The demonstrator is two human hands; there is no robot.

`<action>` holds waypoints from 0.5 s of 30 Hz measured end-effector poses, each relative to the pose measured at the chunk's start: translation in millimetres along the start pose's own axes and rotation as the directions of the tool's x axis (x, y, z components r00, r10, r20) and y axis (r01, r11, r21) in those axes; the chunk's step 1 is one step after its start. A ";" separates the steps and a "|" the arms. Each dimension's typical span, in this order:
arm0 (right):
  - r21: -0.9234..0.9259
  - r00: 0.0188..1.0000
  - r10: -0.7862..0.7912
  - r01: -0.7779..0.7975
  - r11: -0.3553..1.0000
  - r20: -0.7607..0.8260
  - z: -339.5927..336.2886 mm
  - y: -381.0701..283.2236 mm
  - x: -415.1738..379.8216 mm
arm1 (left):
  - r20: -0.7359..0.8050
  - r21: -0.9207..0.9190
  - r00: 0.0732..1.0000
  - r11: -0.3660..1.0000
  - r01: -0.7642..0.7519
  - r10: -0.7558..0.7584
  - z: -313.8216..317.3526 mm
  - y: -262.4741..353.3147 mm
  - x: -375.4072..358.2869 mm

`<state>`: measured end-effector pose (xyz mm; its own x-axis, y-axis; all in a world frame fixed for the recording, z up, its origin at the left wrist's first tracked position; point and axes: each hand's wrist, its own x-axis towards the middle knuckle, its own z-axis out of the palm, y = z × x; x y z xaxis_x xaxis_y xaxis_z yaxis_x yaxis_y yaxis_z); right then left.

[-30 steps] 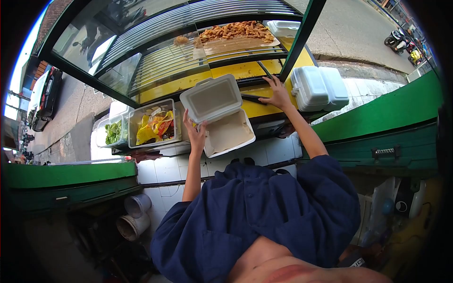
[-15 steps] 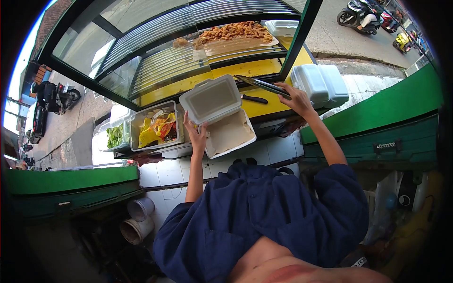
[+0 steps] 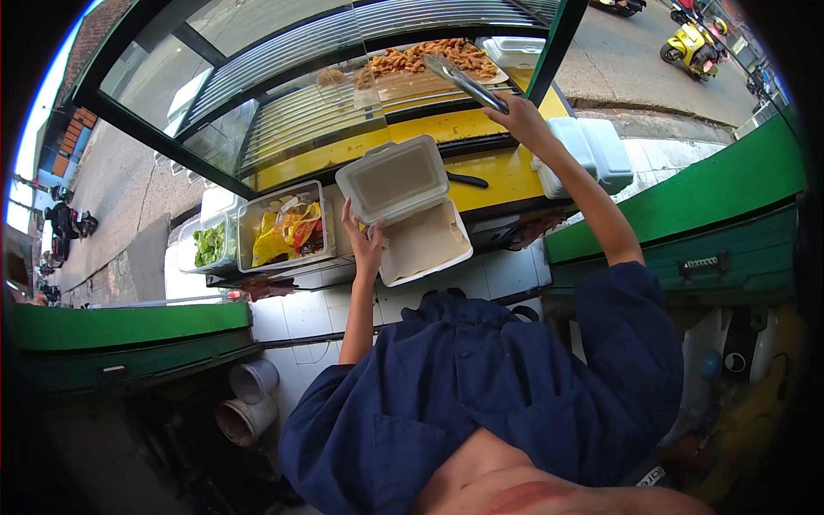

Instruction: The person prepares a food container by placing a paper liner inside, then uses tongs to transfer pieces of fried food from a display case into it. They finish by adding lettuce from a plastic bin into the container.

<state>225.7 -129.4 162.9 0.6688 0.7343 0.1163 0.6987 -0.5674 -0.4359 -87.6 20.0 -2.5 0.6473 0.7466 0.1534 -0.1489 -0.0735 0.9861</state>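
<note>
My left hand (image 3: pixel 364 240) grips the left side of a white foam takeout box (image 3: pixel 427 276), near its hinge. The box's lid (image 3: pixel 392 182) stands raised, and brown paper (image 3: pixel 421 239) lines the base. In my right hand (image 3: pixel 522 120) is a pair of metal tongs (image 3: pixel 466 83), reaching into the glass display case with the tips close to a pile of fried food (image 3: pixel 421 58). That pile lies on brown paper over the case's metal rack. Below the tongs, a black-handled knife (image 3: pixel 468 180) rests on the yellow counter (image 3: pixel 496 190).
Left of the box stand a plastic tub (image 3: pixel 244 225) of sauce packets and another holding green lettuce (image 3: pixel 209 246). Closed foam boxes (image 3: pixel 592 154) are stacked at the right end. The case's dark green frame post (image 3: pixel 549 64) rises beside my right hand.
My right hand has moved up and forward with the tongs, from over the counter to the fried food in the case. My left hand and the box have shifted slightly right.
</note>
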 end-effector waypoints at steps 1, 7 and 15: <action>-0.163 0.996 -0.058 0.046 0.986 -0.069 4.2 -2.1 12.2 | 0.004 -0.002 1.000 1.000 -0.005 0.005 -0.2 -0.5 0.5; -0.640 0.973 -0.217 0.117 0.760 -0.080 21.4 -7.1 75.7 | -0.001 -0.019 1.000 1.000 -0.003 0.003 1.3 -4.6 0.1; -0.790 0.922 -0.343 0.072 0.609 -0.181 58.0 -17.2 126.5 | -0.003 0.015 1.000 1.000 -0.010 0.010 3.3 -8.4 0.7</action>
<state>283.6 -5.2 133.4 0.4225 0.8040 0.4184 0.6742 -0.5873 0.4478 -83.5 18.9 -10.5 0.6434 0.7480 0.1628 -0.1443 -0.0904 0.9854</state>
